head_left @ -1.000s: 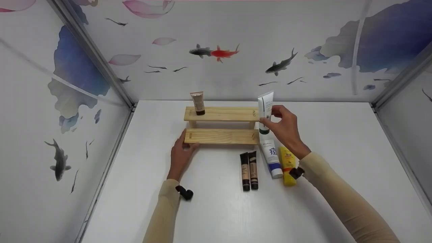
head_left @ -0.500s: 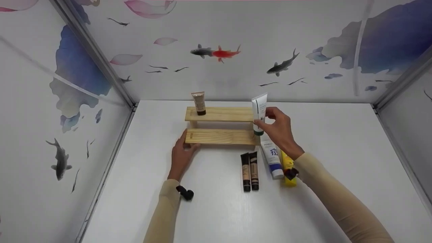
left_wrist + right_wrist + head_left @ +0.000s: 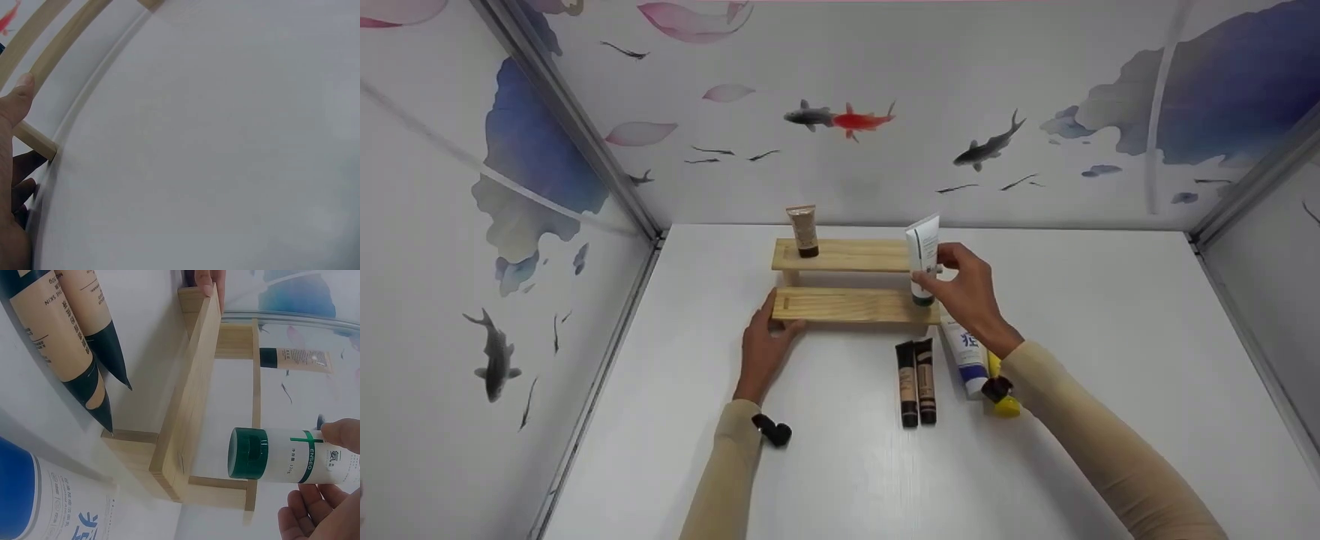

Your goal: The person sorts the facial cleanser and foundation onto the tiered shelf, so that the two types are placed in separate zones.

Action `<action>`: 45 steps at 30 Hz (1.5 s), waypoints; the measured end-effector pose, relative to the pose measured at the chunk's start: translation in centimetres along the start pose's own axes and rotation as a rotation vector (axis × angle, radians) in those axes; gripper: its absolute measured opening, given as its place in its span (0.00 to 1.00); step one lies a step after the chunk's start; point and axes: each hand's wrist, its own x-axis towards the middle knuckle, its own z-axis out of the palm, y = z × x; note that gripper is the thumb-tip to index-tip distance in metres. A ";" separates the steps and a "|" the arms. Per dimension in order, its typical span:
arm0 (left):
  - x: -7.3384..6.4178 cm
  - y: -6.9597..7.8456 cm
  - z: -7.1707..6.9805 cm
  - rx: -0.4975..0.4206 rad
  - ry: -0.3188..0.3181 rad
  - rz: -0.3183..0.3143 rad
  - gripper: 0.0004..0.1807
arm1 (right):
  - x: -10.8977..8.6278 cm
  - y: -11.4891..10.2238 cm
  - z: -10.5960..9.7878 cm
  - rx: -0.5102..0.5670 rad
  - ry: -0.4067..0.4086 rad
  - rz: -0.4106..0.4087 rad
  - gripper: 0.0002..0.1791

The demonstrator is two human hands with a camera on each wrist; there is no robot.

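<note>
A two-step wooden display rack [image 3: 840, 306] stands on the white table. My left hand [image 3: 765, 349] grips its lower step at the left end, the thumb [image 3: 22, 93] lying on the wood in the left wrist view. With thumb and fingers my right hand [image 3: 971, 296] pinches a white squeeze tube [image 3: 923, 244], cap down and slightly tilted, over the right end of the lower step. Its dark green cap [image 3: 247, 453] appears apart from the wood in the right wrist view. A small beige tube [image 3: 804, 231] with a dark cap stands on the upper step, at the left.
Two slim beige-and-black tubes [image 3: 916, 382] lie side by side before the rack. To their right lie a white-and-blue tube [image 3: 966, 356] and a yellow tube [image 3: 1006, 407], partly hidden by my right wrist. Printed wall panels [image 3: 847, 180] border the table [image 3: 825, 480].
My right hand has carried the white tube leftward and slightly down, from beside the rack's right end to over the lower step. My left hand keeps its hold on the rack.
</note>
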 end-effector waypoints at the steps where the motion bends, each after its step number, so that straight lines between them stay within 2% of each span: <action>1: 0.0 0.0 0.0 -0.003 0.000 0.006 0.52 | 0.0 0.0 0.1 0.003 0.000 -0.002 0.27; 16: 0.0 0.0 0.3 -0.019 -0.006 0.003 0.52 | 0.2 -0.5 2.4 0.005 -0.023 -0.022 0.25; 25: 0.1 0.0 0.1 -0.046 -0.016 -0.002 0.53 | 0.2 -1.0 3.9 0.018 -0.048 0.017 0.25; 32: 0.1 -0.2 0.1 -0.014 -0.004 -0.011 0.54 | 0.3 -1.2 4.8 0.049 -0.057 0.011 0.24; 45: -0.1 -0.2 0.0 -0.024 0.001 -0.009 0.53 | 0.4 -1.2 6.8 0.049 -0.082 -0.011 0.23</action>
